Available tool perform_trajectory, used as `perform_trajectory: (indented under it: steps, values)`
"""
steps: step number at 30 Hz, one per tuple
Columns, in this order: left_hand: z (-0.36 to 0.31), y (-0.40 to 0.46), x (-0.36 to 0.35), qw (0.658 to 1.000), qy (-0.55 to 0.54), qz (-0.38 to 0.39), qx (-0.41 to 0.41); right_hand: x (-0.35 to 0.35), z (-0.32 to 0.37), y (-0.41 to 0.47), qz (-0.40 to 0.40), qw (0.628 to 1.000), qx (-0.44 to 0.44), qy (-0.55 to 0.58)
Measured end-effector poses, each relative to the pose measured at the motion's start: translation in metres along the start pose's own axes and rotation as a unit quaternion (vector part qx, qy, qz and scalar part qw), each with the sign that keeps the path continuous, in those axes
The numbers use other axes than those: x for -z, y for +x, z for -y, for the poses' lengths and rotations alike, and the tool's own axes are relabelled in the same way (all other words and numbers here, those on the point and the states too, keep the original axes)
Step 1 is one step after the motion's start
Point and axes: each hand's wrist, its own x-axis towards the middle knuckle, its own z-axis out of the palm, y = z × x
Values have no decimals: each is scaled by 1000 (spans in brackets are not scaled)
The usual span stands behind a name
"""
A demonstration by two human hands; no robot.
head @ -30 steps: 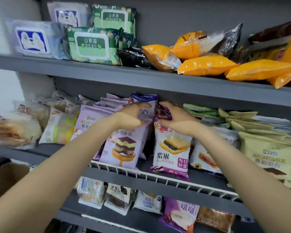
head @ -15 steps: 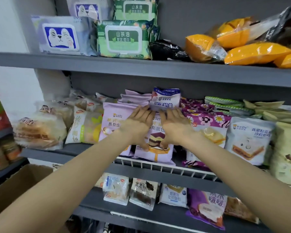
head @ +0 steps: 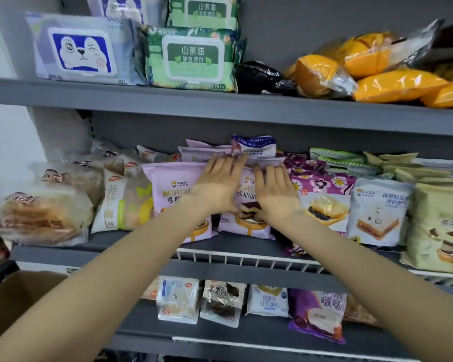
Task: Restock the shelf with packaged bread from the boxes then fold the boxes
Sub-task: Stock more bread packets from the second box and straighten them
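Both hands (head: 249, 189) now flatter on lilac packs (head: 173, 189)

Shop, retail aisle. Grey metal shelving (head: 220, 108) in tiers, white wire front rail (head: 246, 258). Packaged bread (head: 379, 210) faced outward in rows, wet-wipe packs (head: 191, 58) on tier above. Open cardboard box (head: 16, 299) at lower left.

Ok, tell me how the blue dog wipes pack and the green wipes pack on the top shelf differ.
The blue dog wipes pack is pale lavender with a cartoon dog on its lid; the green wipes pack is leafy green with white characters on a dark green label. The blue one sits further left and the green one overlaps its right end. Both lean back on the top shelf, each with a matching pack behind, and are marked 80.
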Motion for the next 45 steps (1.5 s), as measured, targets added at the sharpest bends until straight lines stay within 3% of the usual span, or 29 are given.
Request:
perform_trajectory:
  steps: [4,7,10,14,16,21,25,28,32,34,39,45]
  values:
    - [5,5,8,999,31,38,4,33,-15,13,124,987,5,101]
    - [-1,9,7,996,79,42,20,49,-36,46,103,977,-12,188]
    - [-10,17,10,995,91,40,34,43,-51,77,111,977,-10,182]
    - [-10,24,9,992,120,29,38,19,-46,99,254,944,17,212]
    - [-9,26,7,990,131,35,38,10,-45,106,281,935,35,213]
    - [-10,28,6,990,131,38,34,9,-54,121,155,961,28,229]
    - [-9,28,3,994,89,47,43,1,-48,116,246,942,47,223]
    - [-2,25,6,996,45,64,40,-3,-43,115,240,939,32,244]
    - [22,8,18,995,-38,65,71,20,-38,103,132,954,57,263]
    - [44,-5,26,991,-37,75,100,35,-29,87,87,943,68,315]
    - [89,-29,27,978,-22,158,134,45,8,57,138,962,115,208]
    - [95,-24,19,981,-66,139,115,33,30,53,161,969,58,176]
